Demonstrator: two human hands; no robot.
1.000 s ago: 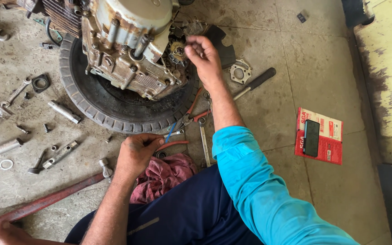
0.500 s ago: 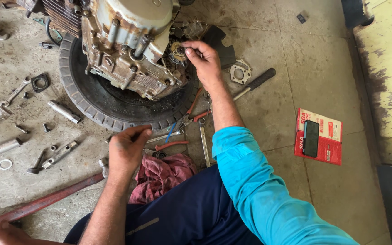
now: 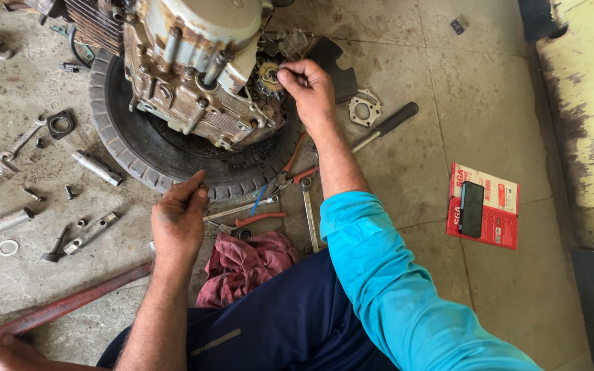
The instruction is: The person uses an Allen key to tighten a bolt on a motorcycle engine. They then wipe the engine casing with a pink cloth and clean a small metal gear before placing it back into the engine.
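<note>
A greasy engine (image 3: 194, 75) lies on an old tyre (image 3: 132, 158) on the concrete floor. My right hand (image 3: 311, 86), in a teal sleeve, reaches to the engine's right side, where its fingertips pinch a small part at the toothed gear (image 3: 267, 74). My left hand (image 3: 179, 218) hovers at the tyre's near edge. Its thumb and fingers are closed on a small dark metal piece (image 3: 202, 187). Pliers with red handles (image 3: 290, 172), a spanner (image 3: 309, 209) and a maroon rag (image 3: 242, 264) lie between my arms.
Bolts, a washer (image 3: 8, 246), spanners and a metal pin (image 3: 96, 168) are scattered on the left. A long red bar (image 3: 70, 306) runs along the bottom left. A gasket (image 3: 364, 108), a screwdriver (image 3: 386, 127) and a phone on a red box (image 3: 482, 213) lie to the right.
My left hand has lifted from the tools beside the rag and moved up to the tyre's edge, fingers pinched. My right hand stays at the gear.
</note>
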